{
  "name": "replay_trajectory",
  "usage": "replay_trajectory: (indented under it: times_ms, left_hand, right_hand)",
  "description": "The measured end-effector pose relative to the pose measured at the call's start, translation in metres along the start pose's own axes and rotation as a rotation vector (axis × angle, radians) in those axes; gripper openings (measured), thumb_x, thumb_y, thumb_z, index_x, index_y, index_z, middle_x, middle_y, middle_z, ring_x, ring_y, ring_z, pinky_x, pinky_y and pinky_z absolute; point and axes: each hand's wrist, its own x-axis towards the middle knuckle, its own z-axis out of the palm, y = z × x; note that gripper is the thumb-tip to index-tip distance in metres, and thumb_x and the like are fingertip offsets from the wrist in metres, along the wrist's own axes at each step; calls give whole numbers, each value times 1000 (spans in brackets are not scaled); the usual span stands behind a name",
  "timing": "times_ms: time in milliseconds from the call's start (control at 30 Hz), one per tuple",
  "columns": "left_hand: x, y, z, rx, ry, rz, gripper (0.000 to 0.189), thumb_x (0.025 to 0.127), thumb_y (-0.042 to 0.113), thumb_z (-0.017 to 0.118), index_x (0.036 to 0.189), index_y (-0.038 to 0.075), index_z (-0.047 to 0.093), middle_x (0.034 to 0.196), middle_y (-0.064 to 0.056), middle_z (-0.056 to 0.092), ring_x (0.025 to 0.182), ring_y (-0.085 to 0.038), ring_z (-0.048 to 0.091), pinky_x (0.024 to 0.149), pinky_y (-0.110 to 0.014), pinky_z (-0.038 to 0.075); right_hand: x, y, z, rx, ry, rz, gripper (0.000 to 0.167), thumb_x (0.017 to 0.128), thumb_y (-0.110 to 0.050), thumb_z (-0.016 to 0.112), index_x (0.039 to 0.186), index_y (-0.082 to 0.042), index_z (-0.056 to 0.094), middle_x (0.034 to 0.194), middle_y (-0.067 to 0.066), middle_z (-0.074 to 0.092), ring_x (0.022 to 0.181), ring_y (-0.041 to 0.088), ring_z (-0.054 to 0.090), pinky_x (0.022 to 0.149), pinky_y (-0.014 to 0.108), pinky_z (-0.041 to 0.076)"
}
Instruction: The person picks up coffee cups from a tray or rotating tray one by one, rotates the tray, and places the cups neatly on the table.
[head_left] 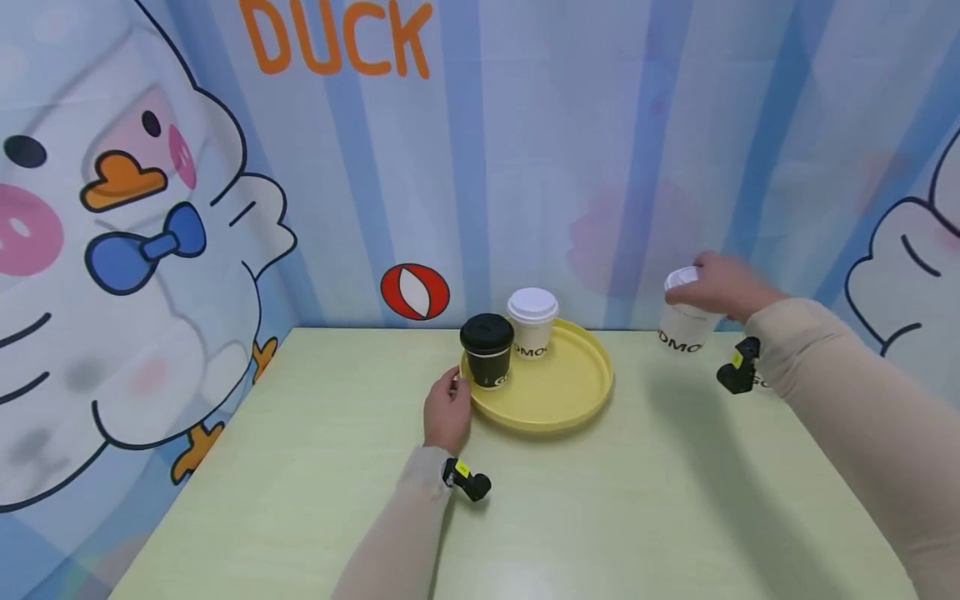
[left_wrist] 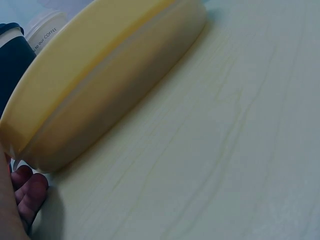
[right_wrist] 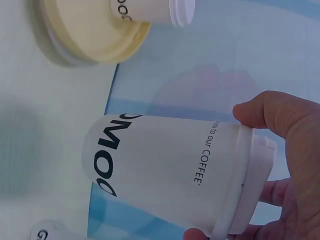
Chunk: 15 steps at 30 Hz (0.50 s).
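Note:
A white paper coffee cup (head_left: 684,327) with a white lid is held off the table by my right hand (head_left: 723,286). Thumb and fingers grip it around the lid, as the right wrist view shows of the cup (right_wrist: 165,170). On the round yellow tray (head_left: 573,392) stand a black lidded cup (head_left: 487,354) and another white lidded cup (head_left: 532,325), both upright. My left hand (head_left: 447,414) grips the tray's left rim, its fingers (left_wrist: 32,195) curled at the edge low in the left wrist view.
One more white cup (right_wrist: 47,232) stands on the table at the right, mostly hidden behind my right wrist in the head view. A blue striped curtain (head_left: 540,167) with duck drawings hangs behind the pale wooden table (head_left: 315,467).

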Motion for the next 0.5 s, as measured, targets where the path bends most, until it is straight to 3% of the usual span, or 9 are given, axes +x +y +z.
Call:
replay_trajectory:
  times_ms: [200,500]
  left_hand:
    - [1,-2,-3,-16,-6,-14,46,102,36,49,142,15,59,120,-6,64,104,-24,59,93,-43,50]
    - [-1,1,-2,-25,-22,-38,47,102,37,48,143,16,59,121,-6,64,105,-24,58,93,-43,50]
  right_hand:
    - [-15,32,-21,-36,6,29,89,92,-55,61,142,12,32,123,36,50,102,47,57,66,48,56]
    - [-32,69,-35,-59,-1,105,94,92,-59,59,137,17,28,122,41,47,99,51,55,64,47,56]
